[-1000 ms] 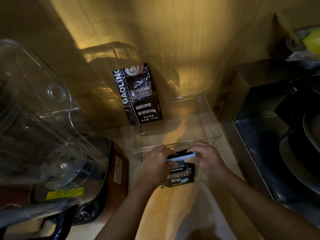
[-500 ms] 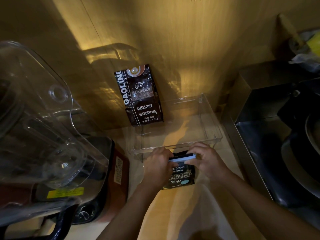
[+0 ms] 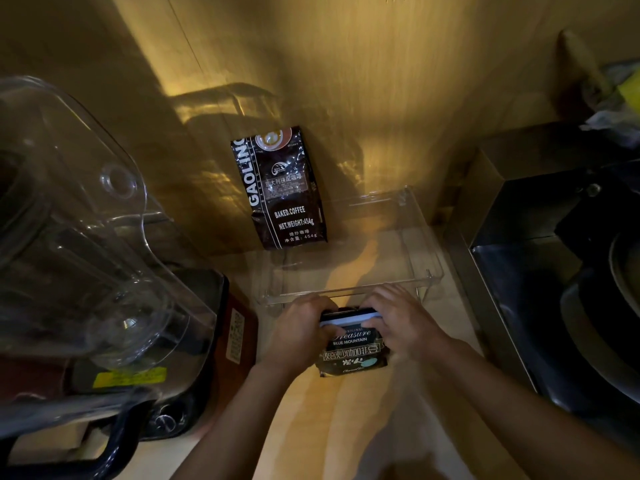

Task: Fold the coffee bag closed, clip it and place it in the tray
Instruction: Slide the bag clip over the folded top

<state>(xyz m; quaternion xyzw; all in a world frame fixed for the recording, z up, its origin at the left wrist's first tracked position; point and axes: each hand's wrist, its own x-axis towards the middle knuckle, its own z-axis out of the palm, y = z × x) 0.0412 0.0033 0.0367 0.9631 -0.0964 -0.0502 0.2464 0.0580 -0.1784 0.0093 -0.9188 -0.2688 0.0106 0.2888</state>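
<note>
**Small coffee bag gripped at both ends, just short of the tray**

Where the warm light falls on the wooden worktop [image 3: 325,424], both hands meet over a small dark coffee bag [image 3: 353,351] lying flat, just in front of the clear tray [image 3: 420,237]. Left hand [image 3: 298,332]: fingers clenched on the bag's left top corner. Right hand [image 3: 403,322]: fingers curled over the right top corner. A pale clip [image 3: 348,319] runs across the bag's top edge between the two hands; whether it is fully shut on the fold, cannot tell.

Surroundings:
- Tray is transparent, near rim touching or almost touching the knuckles; the bag is outside it.
- A second, larger coffee bag [image 3: 282,188] stands leaning on the wooden back wall, at the tray's far left corner.
- Clear blender jug [image 3: 79,244] crowds the left side on a dark base [image 3: 207,344] with a white label and a yellow sticker, both too blurred to read.
- Metal sink [image 3: 512,237] to the right, dark cookware inside.

Writing:
- Small bag: "Treasure", "BLUE MOUNTAIN", a line of Chinese characters beneath.
- Large bag: "GAOLING" up the side, "BAKED.COFFEE", "NET.WEIGHT:454g", Chinese text, a coffee-cup picture at the top.
</note>
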